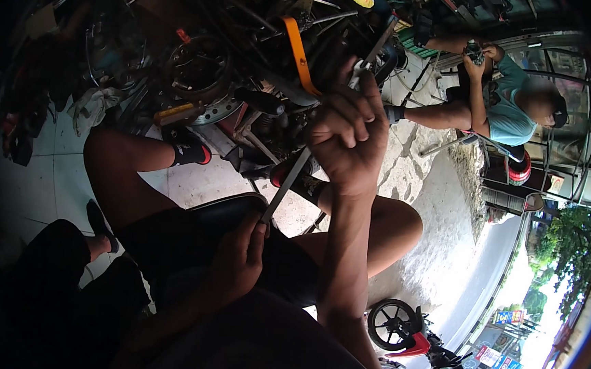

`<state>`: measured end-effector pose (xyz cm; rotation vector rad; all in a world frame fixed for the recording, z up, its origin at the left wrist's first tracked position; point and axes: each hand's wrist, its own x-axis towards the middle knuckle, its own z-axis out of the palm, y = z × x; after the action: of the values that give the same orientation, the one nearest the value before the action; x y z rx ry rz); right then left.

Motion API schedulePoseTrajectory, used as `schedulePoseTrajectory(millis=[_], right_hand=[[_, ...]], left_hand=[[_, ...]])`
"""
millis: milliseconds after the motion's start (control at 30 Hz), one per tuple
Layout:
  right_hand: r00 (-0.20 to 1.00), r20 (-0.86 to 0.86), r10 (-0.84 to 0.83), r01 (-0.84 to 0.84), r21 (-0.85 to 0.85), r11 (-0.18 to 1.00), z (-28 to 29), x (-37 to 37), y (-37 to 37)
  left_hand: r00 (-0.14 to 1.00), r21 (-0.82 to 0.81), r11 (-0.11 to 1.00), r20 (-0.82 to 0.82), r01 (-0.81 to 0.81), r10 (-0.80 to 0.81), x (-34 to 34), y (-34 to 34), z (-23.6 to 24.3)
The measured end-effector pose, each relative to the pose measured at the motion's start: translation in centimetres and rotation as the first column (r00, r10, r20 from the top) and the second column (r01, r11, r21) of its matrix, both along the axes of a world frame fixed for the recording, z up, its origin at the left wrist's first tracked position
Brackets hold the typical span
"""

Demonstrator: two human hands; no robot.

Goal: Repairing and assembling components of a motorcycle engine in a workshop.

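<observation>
My left hand (239, 256), low in the middle, is closed round the near end of a long flat metal bar (286, 189). The bar runs up and away to the right and passes behind my right hand (346, 126). That hand is raised with its fingers curled. A shiny metal tool end, like that of a wrench (358, 71), sticks out between its thumb and fingers. What lies inside the palm side of the grip is partly hidden. An orange curved strip (299, 53) stands just left of the right hand's fingers.
A wheel hub with a disc (215, 110), a yellow-handled tool (177, 113) and dark parts crowd the far left. A seated person in a teal shirt (509, 120) handles a small object at far right. A red motorcycle (416, 345) stands lower right. Someone's sandalled foot (102, 229) is at left.
</observation>
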<state>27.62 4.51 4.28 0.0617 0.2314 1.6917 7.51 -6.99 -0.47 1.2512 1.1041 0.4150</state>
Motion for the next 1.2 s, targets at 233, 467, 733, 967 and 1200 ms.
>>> schedulePoseTrajectory(millis=[233, 467, 733, 967, 1200], right_hand=[[0.937, -0.334, -0.103, 0.041, -0.187, 0.982, 1.2, 1.2, 0.9], [0.882, -0.431, -0.193, 0.094, -0.24, 0.966, 1.4, 1.8, 0.2], [0.821, -0.506, -0.266, 0.167, -0.232, 0.958, 1.3, 2.0, -2.4], [0.881, -0.455, -0.133, 0.036, -0.216, 0.976, -2.8, -0.1, -7.0], [0.896, 0.418, 0.147, -0.037, -0.26, 0.965, -4.4, 0.5, -9.1]], left_hand=[[1.0, 0.068, 0.997, -0.004, -0.025, 0.025, 0.3, 0.2, 0.9], [0.994, 0.042, 0.995, 0.068, -0.092, 0.089, 0.1, 0.0, -0.1], [0.987, -0.096, 0.991, 0.123, -0.089, 0.101, -0.4, 0.1, -1.3], [0.98, -0.099, 0.992, 0.174, -0.084, 0.1, -0.8, 0.4, -1.8], [0.989, -0.065, 0.997, 0.139, -0.043, 0.052, -0.6, 1.0, -0.9]])
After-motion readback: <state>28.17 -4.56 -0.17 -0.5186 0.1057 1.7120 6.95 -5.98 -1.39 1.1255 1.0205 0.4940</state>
